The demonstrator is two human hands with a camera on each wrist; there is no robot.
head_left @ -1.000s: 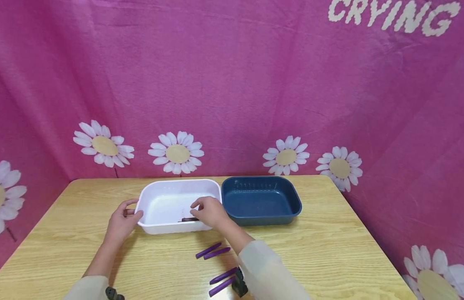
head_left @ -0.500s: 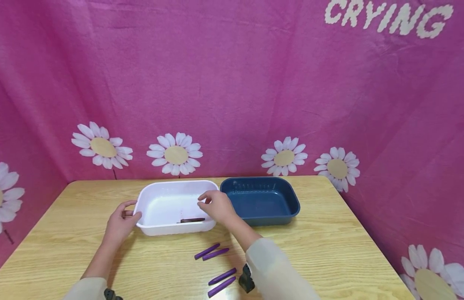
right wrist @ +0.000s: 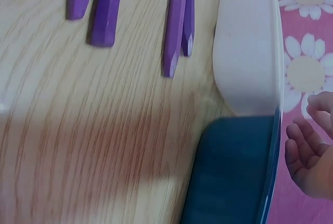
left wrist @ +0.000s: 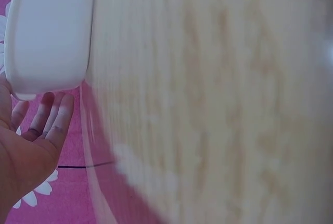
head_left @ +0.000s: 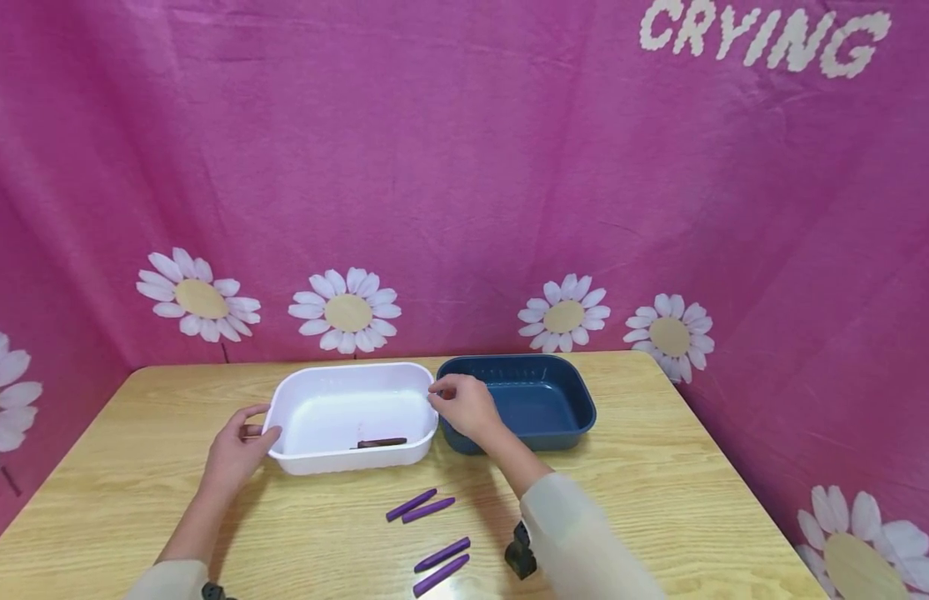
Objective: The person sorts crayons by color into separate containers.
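Note:
My left hand (head_left: 237,447) grips the left end of a white plastic tray (head_left: 344,461), thumb at the rim and fingers against the outside wall. In the left wrist view the fingertips touch the tray's end. A dark crayon-like stick (head_left: 382,442) lies in the tray by its front wall; what looks like part of another dark piece shows beside it. My right hand (head_left: 467,407) hovers over the joint between the white tray and a dark blue tray (head_left: 539,410). Its fingers are loosely curled, and the right wrist view shows a gap between thumb and fingers with nothing visible there.
Several purple crayons lie on the wooden table (head_left: 659,500) in front of the trays: one pair nearer the white tray, including a crayon (head_left: 412,505), and another pair closer to me, including a crayon (head_left: 442,575). A pink daisy-printed cloth (head_left: 464,208) hangs behind.
My right hand has moved right, from over the white tray's inside to the blue tray's left edge, uncovering the dark stick. The left hand stays on the white tray.

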